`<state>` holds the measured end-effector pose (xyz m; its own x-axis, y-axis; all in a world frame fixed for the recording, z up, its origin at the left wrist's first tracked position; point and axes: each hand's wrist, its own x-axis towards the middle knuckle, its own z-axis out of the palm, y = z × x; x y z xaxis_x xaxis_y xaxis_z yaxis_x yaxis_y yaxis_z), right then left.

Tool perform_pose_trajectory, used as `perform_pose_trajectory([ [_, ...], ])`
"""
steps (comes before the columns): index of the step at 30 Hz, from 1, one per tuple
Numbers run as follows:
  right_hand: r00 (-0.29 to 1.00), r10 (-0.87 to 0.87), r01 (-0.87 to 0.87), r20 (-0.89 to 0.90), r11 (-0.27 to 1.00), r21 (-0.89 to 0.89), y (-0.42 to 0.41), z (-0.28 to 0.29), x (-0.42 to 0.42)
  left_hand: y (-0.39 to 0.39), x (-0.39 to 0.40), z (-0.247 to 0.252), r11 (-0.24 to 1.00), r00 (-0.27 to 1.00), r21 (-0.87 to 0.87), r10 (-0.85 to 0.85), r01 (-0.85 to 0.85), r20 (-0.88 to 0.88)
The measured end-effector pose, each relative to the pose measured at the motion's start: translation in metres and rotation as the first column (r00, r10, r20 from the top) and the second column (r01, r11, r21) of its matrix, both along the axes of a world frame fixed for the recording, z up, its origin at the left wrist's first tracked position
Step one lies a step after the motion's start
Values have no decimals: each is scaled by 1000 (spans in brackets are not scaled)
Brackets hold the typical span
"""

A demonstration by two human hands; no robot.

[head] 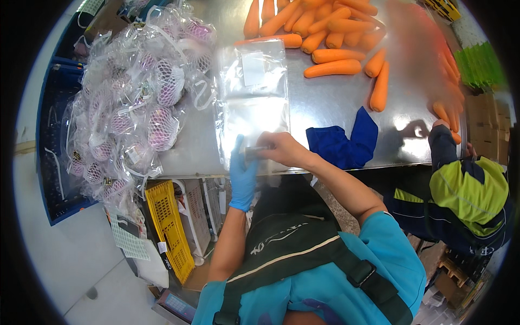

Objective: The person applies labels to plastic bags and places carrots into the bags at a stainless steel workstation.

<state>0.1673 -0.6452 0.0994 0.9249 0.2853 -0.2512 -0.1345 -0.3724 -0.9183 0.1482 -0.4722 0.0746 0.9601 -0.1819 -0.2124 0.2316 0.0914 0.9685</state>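
Observation:
My left hand (243, 178), in a light blue glove, is at the front edge of the steel table (296, 105), one finger pointing up. My bare right hand (284, 149) pinches a small, flat, pale item (256, 150), too blurred to name. That item meets or overlaps the gloved hand; whether the glove grips it too, I cannot tell. Just beyond my hands lie clear plastic bags (256, 109), with a white label (253, 69) on the top one. Crumpled dark blue cloth (345, 142) lies to the right of my right hand.
Loose carrots (333, 69) are piled at the back. Bagged purple produce in white foam nets (162, 122) heaps over a blue crate (61, 142) on the left. A yellow crate (168, 227) stands below the table. A co-worker's sleeve (443, 146) reaches in from the right.

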Motion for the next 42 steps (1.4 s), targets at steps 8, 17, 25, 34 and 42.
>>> perform_pose_trajectory([
  [8,838,-204,293,506,951,-102,12,-23,12,11,5,-12,996,977,84,25,-8,-210],
  [17,771,252,104,585,856,-506,-38,-44,30,128,-65,24,923,800,160,-206,351,-564],
  [25,784,461,-151,416,791,-593,-48,-52,45,95,-64,19,943,851,10,-296,333,-433],
  [34,981,-153,144,118,986,85,-22,-1,6,60,-40,12,960,907,-3,-266,281,-328],
  [42,931,-110,146,349,986,-79,7,-5,-7,20,7,-22,985,987,74,-149,154,-63],
])
